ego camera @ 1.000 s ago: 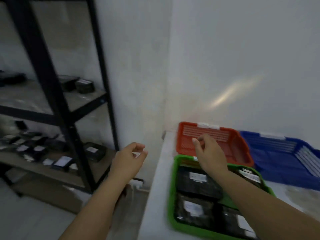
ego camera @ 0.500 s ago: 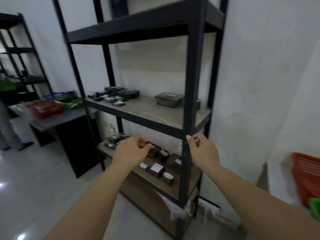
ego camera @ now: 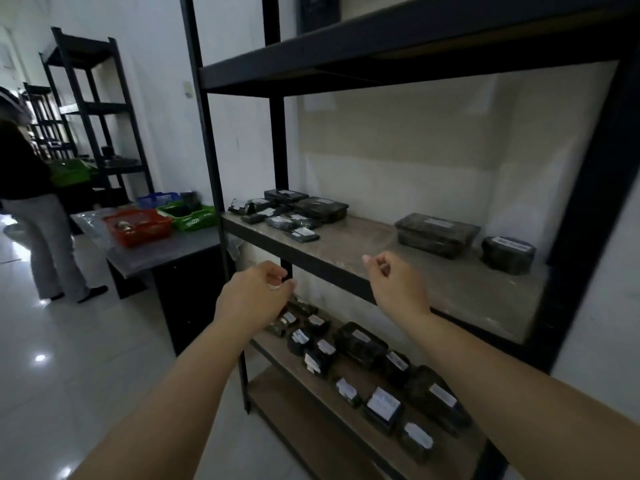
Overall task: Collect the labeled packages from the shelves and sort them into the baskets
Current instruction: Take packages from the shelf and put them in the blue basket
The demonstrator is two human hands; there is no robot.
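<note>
At the far left a person (ego camera: 31, 209) in a dark top stood by a table (ego camera: 162, 249) that carried 3 baskets: a red basket (ego camera: 138, 226), a green basket (ego camera: 188, 216) and, behind them, a blue basket (ego camera: 157, 199). Right of the table rose the black shelf rack (ego camera: 398, 271).

The left hand (ego camera: 254, 296) hung in front of the middle shelf's front edge, fingers loosely curled and grasping nothing. The right hand (ego camera: 394, 282) hovered just right of it, over the same edge, fingers also loosely curled, nothing in it.

On the middle shelf a cluster of labeled packages (ego camera: 291, 213) lay at the far left, while a rectangular package (ego camera: 436, 233) and a smaller rounded package (ego camera: 507, 252) sat well apart at the right. More lower-shelf packages (ego camera: 363, 368) lay in rows beneath the arms.

The step in hand looked like reaching for a package. Done well, it would mean choosing 1 package with its white label facing up, reading that label before lifting, and closing the fingers round the package's sides rather than its film, so nothing nearby was dragged along. The right hand seemed better placed for the rectangular package, the left for the cluster.
</note>
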